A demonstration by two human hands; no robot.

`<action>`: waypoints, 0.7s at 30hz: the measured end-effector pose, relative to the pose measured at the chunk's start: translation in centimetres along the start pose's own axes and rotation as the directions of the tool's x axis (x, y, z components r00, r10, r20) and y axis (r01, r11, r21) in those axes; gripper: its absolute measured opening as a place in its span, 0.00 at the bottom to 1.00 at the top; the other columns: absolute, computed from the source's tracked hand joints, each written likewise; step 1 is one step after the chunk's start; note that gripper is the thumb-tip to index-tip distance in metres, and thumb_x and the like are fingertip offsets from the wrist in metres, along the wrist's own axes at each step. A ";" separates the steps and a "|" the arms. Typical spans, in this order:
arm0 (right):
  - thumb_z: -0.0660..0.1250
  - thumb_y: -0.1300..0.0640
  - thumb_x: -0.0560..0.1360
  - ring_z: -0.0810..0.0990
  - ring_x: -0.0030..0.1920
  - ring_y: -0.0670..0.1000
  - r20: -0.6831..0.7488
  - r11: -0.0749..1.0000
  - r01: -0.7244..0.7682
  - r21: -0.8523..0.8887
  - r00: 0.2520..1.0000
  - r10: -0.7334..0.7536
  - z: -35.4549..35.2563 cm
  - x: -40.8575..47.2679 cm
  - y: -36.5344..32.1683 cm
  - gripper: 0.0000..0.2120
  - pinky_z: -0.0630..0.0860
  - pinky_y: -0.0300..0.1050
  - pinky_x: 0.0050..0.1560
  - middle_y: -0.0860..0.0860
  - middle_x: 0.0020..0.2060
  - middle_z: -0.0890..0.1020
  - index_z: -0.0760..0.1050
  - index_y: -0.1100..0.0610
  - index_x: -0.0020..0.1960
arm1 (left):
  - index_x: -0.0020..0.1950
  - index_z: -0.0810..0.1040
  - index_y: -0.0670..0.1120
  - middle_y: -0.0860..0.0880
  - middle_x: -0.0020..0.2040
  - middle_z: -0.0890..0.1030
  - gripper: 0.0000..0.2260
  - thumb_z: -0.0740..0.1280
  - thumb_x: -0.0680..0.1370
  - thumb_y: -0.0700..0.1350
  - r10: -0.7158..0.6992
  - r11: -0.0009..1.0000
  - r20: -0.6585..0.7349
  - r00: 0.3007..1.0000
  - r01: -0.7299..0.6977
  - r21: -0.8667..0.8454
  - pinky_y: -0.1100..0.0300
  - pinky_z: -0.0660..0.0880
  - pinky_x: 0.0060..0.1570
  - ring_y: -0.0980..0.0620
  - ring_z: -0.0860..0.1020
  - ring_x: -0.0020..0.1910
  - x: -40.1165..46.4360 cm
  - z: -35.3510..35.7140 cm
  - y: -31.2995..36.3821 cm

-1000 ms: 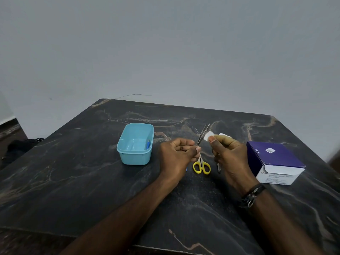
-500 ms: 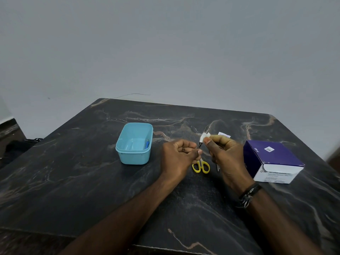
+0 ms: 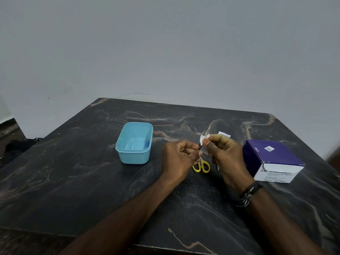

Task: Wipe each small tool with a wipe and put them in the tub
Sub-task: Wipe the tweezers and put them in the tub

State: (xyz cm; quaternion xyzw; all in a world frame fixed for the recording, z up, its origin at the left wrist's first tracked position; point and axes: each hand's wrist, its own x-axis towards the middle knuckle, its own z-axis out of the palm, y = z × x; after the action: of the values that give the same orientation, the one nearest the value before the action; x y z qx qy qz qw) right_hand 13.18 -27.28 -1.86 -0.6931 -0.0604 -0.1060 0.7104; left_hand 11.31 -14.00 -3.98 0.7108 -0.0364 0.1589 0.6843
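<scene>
Item: metal tweezers, base pinched in the left hand, long axis tilted up and away. Right hand pinches a white wipe round the shaft. Tub sits left, nearer the left hand. Yellow scissors lie on the counter.

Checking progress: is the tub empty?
Not empty. The tub holds a blue item against its right inner wall; what it is, cannot tell.

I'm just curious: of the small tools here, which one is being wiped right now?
The thin metal tweezers, held up by the left hand while the right hand pinches the wipe around them. The yellow scissors lie untouched.
</scene>
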 end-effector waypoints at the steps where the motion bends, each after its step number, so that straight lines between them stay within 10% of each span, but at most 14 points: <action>1: 0.72 0.63 0.73 0.77 0.27 0.39 -0.010 1.000 -0.006 0.004 1.000 0.006 0.0 0.0 0.0 0.09 0.71 0.31 0.27 0.55 0.38 0.82 0.79 0.65 0.51 | 0.44 0.81 0.44 0.45 0.36 0.84 0.07 0.76 0.70 0.36 0.001 1.000 0.004 1.000 -0.001 0.008 0.53 0.83 0.37 0.47 0.85 0.34 0.0 0.0 0.0; 21: 0.69 0.64 0.75 0.76 0.26 0.39 0.067 0.991 -0.123 0.044 0.990 0.120 -0.3 -0.3 -0.9 0.09 0.69 0.30 0.24 0.51 0.32 0.81 0.79 0.68 0.52 | 0.43 0.80 0.45 0.46 0.34 0.83 0.07 0.74 0.72 0.34 0.006 0.999 0.046 0.999 -0.008 0.040 0.57 0.82 0.36 0.49 0.83 0.33 0.1 0.1 -0.4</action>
State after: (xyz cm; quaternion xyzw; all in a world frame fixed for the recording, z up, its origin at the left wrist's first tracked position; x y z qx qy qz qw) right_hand 12.67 -27.55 -1.06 -0.6812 -0.0435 -0.0384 0.7298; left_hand 11.55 -14.07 -4.38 0.7277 -0.0513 0.1455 0.6683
